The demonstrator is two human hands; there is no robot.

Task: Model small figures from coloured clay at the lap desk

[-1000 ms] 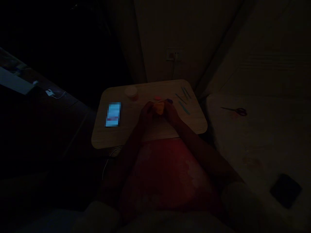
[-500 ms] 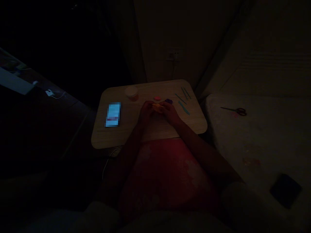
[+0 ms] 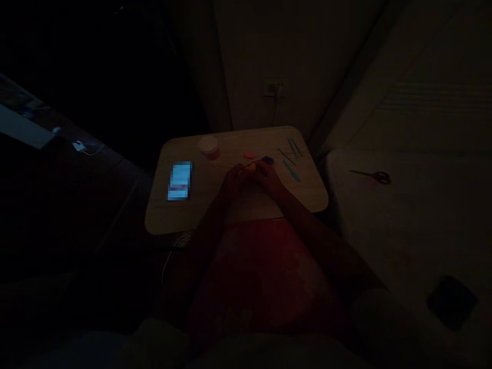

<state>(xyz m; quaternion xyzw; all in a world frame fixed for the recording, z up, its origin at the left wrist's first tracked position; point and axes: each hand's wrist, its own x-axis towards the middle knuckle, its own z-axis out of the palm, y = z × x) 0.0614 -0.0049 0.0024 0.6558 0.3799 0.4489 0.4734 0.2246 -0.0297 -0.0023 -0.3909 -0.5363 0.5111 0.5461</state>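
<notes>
Held lump (image 3: 251, 166): orange-yellow
Flat disc (image 3: 249, 155): bright coral pink
Small piece (image 3: 268, 160): dark violet-blue
Broad tool (image 3: 292, 171): muted teal
Thin sticks (image 3: 292, 148): darker teal
Tub (image 3: 209, 147): whitish lid, pinkish body
Tabletop (image 3: 184, 218): tan, streaked wood grain
Phone screen (image 3: 180, 177): light blue, mauve band
Garment (image 3: 265, 271): deep red, blurred paler patches
Scissors (image 3: 374, 175): dull reddish handles

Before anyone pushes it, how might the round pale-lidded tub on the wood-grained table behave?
The round pale-lidded tub would probably slide before tipping, standing upright on a broad body. Its curved wall suggests it could roll if laid sideways.
</notes>
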